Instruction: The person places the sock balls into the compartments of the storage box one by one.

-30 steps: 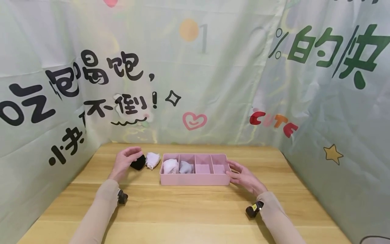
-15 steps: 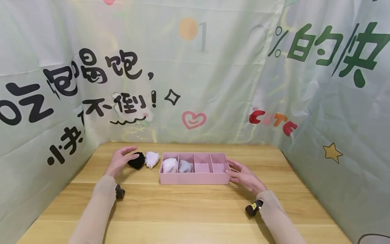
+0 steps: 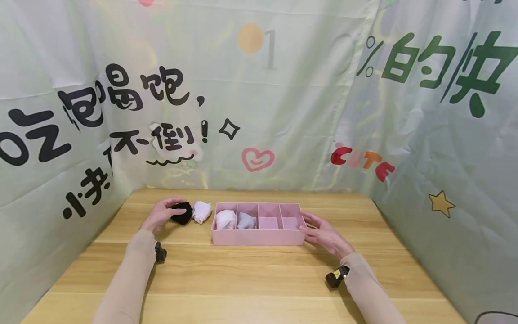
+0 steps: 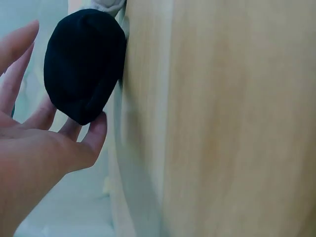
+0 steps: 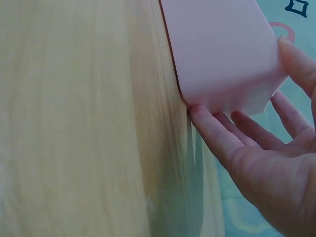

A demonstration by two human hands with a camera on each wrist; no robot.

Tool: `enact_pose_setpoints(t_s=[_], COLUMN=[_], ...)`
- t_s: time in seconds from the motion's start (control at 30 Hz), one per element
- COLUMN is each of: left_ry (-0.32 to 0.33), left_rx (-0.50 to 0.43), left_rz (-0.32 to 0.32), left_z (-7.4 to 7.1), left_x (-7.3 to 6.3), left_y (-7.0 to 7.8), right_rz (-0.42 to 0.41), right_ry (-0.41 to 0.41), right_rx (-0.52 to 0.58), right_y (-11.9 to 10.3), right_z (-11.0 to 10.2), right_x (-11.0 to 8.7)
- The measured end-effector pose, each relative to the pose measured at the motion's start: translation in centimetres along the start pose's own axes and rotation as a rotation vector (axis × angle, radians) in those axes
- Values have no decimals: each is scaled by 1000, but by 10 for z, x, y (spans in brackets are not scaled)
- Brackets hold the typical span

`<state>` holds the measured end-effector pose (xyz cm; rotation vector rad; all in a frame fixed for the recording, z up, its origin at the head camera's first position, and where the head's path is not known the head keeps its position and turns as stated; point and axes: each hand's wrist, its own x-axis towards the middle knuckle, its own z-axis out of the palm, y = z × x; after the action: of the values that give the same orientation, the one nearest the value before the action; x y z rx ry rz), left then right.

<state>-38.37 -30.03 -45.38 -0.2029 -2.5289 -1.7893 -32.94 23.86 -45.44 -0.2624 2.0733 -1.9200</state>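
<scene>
My left hand (image 3: 162, 213) is at a black cloth bundle (image 3: 182, 213) on the table. In the left wrist view, lower fingertips touch the near end of the bundle, while the upper finger (image 4: 22, 42) stands apart from it. Just right of the bundle lies a pale lilac cloth bundle (image 3: 201, 212). My right hand (image 3: 328, 236) rests its fingertips against the right end of a pink divided box (image 3: 259, 237), seen close up in the right wrist view. A whitish bundle (image 3: 225, 219) fills the box's leftmost compartment, and a grey-blue one (image 3: 246, 221) sits beside it.
Light wood table (image 3: 234, 279) spreads under everything. Printed fabric (image 3: 295, 112) hangs behind the table and along both sides. Small black devices (image 3: 160, 253) are worn at the wrists.
My left hand first drew back left from the black bundle, then came back right against it. That bundle shifted slightly. My right hand and the pink box stayed in place.
</scene>
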Motion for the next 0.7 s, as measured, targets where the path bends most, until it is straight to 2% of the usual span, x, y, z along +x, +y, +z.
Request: enact_pose_setpoints(t_s=[0.33,0.7], left_ry=[-25,-104], left_rx=[-7,-33], left_rz=[-73,-85], left_z=[3,2], left_x=[6,11], left_y=[-4,-7], right_rz=[-4,-5], right_ry=[-23,-20], right_rx=[8,8], right_y=[2,2], right_z=[1,-1], right_x=[0,0])
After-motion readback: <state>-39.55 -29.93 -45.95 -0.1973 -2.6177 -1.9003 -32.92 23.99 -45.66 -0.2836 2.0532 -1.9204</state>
